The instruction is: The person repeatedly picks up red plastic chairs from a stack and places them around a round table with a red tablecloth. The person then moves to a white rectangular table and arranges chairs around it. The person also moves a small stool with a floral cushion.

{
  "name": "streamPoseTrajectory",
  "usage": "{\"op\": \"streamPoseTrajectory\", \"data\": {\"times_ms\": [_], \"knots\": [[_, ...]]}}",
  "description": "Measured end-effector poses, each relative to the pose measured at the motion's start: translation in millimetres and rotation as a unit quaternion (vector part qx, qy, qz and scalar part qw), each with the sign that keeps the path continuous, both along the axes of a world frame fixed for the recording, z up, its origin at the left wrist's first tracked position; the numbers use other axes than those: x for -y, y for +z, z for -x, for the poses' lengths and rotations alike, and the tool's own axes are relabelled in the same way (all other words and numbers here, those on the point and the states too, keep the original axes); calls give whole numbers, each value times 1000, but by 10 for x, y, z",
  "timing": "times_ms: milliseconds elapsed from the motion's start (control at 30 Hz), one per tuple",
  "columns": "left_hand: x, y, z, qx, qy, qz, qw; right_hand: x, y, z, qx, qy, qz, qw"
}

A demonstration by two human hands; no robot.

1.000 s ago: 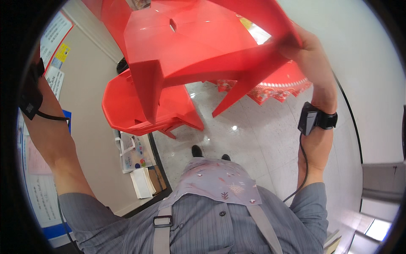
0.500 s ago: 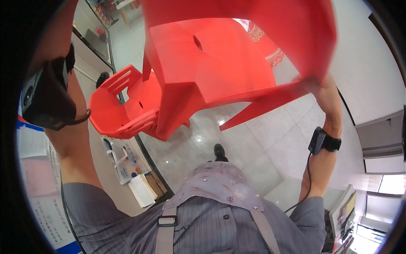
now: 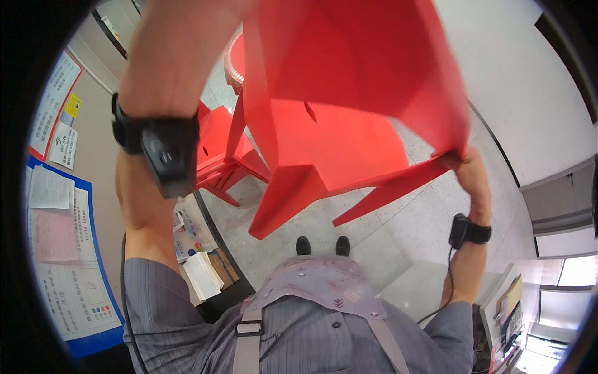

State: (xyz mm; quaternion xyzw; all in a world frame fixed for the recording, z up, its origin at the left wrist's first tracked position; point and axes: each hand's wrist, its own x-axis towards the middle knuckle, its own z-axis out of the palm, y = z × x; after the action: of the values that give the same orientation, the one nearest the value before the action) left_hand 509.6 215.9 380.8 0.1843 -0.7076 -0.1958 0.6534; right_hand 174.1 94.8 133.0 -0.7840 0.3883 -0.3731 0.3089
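Observation:
A red plastic chair [image 3: 349, 137] with angular legs hangs in front of me above the tiled floor. Its backrest fills the upper middle of the view, and a small slot shows in the seat. My right hand [image 3: 466, 165] is closed around the chair's right side, where a leg meets the back. My left forearm stretches up past the top edge along the chair's left side; the left hand itself lies beyond the picture. Just behind the raised chair, to the left, stands another red chair [image 3: 221, 140], partly covered by my arm and the held chair.
At left, a shelf holds a stack of papers [image 3: 202, 277] and a clear bag. Notices on a blue-edged board [image 3: 78, 274] cover the left wall. A white wall [image 3: 517, 75] runs along the right. A counter with items [image 3: 507, 305] stands at lower right. A red round thing [image 3: 237, 56] shows beyond.
The held chair has shifted slightly right and lower, its legs nearer my feet. My left arm has swung inward to the right. Both of my shoes now show on the floor.

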Motion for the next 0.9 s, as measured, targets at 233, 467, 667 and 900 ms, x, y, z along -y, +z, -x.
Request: {"op": "streamPoseTrajectory", "data": {"times_ms": [233,467,667,900], "knots": [[376,-468,530,-47,-38,-117,991,133,-666,351,-16,-54,-35,998],[700,-966,560,-74,66,-204,974,185,-871,656,-52,-105,-99,988],[1165,-1805,740,-182,74,-268,943,668,-1761,714,-255,-351,-14,901],[1468,-3002,804,-287,50,-331,898,208,-1900,-180,374,-5,-485,790]]}}
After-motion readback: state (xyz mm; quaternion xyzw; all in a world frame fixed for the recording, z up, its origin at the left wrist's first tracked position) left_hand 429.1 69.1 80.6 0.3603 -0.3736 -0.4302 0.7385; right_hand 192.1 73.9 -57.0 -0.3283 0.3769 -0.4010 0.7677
